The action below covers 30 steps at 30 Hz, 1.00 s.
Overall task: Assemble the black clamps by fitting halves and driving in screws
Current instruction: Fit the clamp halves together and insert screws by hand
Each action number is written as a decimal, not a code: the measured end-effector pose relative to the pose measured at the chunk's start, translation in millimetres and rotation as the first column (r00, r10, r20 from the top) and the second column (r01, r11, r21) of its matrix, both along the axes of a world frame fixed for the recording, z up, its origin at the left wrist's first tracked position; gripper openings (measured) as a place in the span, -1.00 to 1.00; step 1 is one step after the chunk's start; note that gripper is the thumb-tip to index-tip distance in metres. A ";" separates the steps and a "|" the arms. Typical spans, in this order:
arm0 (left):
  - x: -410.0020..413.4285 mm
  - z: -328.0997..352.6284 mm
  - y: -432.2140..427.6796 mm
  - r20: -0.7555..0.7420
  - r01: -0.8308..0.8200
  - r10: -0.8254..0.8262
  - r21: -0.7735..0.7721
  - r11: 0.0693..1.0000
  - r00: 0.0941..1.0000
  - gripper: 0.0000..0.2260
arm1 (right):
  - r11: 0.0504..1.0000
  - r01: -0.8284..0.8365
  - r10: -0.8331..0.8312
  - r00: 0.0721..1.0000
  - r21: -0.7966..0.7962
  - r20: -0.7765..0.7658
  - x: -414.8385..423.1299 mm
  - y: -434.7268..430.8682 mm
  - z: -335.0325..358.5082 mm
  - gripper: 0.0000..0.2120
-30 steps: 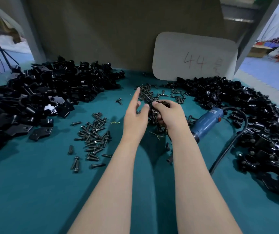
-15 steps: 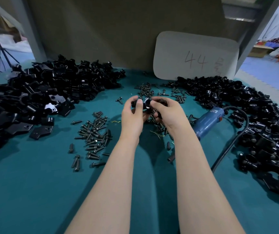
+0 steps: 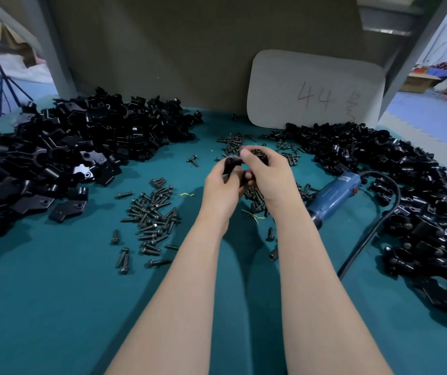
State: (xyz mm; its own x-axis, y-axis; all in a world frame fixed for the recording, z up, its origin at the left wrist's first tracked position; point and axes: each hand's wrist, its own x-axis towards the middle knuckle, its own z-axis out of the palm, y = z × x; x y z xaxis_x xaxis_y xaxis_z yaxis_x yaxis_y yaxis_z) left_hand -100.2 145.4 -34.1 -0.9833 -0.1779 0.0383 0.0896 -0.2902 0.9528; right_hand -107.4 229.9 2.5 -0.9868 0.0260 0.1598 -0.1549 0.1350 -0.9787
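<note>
My left hand point(image 3: 221, 186) and my right hand point(image 3: 269, 175) meet over the middle of the teal table point(image 3: 54, 307), both closed on a black clamp point(image 3: 233, 163) held between the fingertips. Most of the clamp is hidden by my fingers. A large heap of loose black clamp halves point(image 3: 63, 147) lies at the left. A long heap of black clamps point(image 3: 411, 201) runs down the right side. Loose dark screws point(image 3: 153, 215) are scattered left of my forearms, and more screws point(image 3: 234, 143) lie just beyond my hands.
A blue corded electric screwdriver point(image 3: 332, 196) lies right of my right wrist, its black cable point(image 3: 371, 234) curving toward the near edge. A white card marked 44 point(image 3: 314, 89) leans on the back wall. Two clamp halves point(image 3: 68, 209) lie apart from the left heap.
My left hand, open with fingers raised a second ago, has closed onto the clamp that my right hand held. Both hands have drawn together.
</note>
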 end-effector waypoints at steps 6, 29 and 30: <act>-0.7 -0.3 -3.9 0.056 -0.082 0.077 0.101 0.991 0.995 -0.81 | 0.883 -0.025 0.163 0.953 -0.469 0.256 -1.5 11.8 12.3 -0.85; 9.9 -2.9 5.4 -0.159 -0.282 0.235 -0.442 0.852 0.959 -0.66 | 0.919 -0.005 0.033 0.997 0.394 -0.066 -1.4 -2.5 9.4 -0.61; 10.2 -2.8 5.2 -0.159 -0.282 0.235 -0.442 0.851 0.959 -0.66 | 0.918 -0.001 0.030 0.997 0.397 -0.067 -1.7 -2.4 9.0 -0.62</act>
State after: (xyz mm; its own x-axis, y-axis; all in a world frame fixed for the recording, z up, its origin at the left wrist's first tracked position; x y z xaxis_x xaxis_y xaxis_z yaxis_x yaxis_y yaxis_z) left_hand -90.0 150.6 -36.8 -0.8916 -0.3647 0.2683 0.1973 0.2205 0.9552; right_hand -109.0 227.5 11.6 -0.9725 -0.0686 0.2225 -0.2261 0.5070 -0.8318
